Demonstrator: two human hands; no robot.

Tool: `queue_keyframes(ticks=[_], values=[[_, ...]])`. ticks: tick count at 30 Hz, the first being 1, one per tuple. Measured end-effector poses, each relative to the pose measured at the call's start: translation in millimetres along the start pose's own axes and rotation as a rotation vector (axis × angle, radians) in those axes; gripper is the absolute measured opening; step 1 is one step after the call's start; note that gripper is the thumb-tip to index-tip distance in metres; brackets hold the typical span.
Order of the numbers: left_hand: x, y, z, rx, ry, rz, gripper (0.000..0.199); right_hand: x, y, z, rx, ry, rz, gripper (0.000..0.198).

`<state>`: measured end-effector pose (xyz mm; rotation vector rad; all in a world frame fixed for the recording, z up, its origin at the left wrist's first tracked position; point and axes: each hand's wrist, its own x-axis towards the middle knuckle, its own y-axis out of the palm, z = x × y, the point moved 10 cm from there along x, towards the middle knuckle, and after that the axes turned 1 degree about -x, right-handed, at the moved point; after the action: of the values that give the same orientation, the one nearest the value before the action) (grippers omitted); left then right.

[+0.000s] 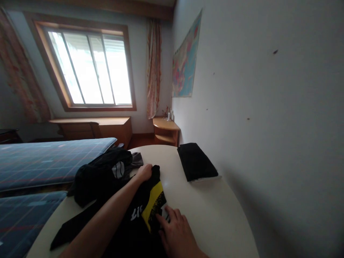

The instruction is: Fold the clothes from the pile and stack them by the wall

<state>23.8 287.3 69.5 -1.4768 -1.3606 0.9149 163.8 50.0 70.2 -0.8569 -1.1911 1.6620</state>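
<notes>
A black shirt (139, 200) with a yellow stripe and white lettering lies spread on the white table in front of me. My left hand (144, 172) reaches across it and is closed on its far edge, near a black corner that sticks out past my fingers. Lower down, my right hand (178, 231) rests on the shirt's right side with fingers apart, the fingertips touching the cloth beside the yellow print. My left forearm covers part of the shirt, and its near end runs out of view.
The round white table (212, 215) stands against the wall. A folded black cloth (197, 161) lies at its right edge. Heaped black clothing (99, 175) with a grey patch sits at the left. Beyond are blue plaid mattresses (48, 161), a wooden desk (115, 123) and a corner shelf (165, 124).
</notes>
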Motion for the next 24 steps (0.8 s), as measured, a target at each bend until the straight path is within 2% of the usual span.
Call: queue_keyframes(ticks=[4, 7, 12, 15, 19, 22, 24], values=[[22.7, -9.6, -20.2, -0.017, 0.003, -0.11, 0.035, 13.0, -2.6, -14.4, -0.04, 0.047, 0.04, 0.053], [38.8, -19.9, -31.8, -0.034, -0.003, -0.2, 0.028, 23.5, -17.1, -32.8, -0.044, 0.079, -0.01, 0.056], [45.8, -14.7, -40.7, -0.058, 0.025, -0.183, 0.036, 15.3, -33.6, -51.7, 0.017, 0.124, -0.067, 0.039], [27.9, -13.0, -44.3, -0.052, 0.056, -0.172, 0.044, -3.0, -28.1, -52.7, 0.062, 0.127, -0.014, 0.034], [-11.7, -23.9, -52.3, -0.012, 0.06, -0.19, 0.039, -29.1, -16.5, -58.1, 0.032, 0.124, 0.124, 0.038], [-40.1, -24.0, -58.6, 0.021, 0.026, -0.113, 0.045, -47.1, -11.4, -66.3, 0.044, 0.157, 0.24, 0.03], [-57.0, -20.3, -62.0, 0.043, 0.006, -0.051, 0.051, -56.5, -12.7, -68.8, 0.07, 0.171, 0.265, 0.023]])
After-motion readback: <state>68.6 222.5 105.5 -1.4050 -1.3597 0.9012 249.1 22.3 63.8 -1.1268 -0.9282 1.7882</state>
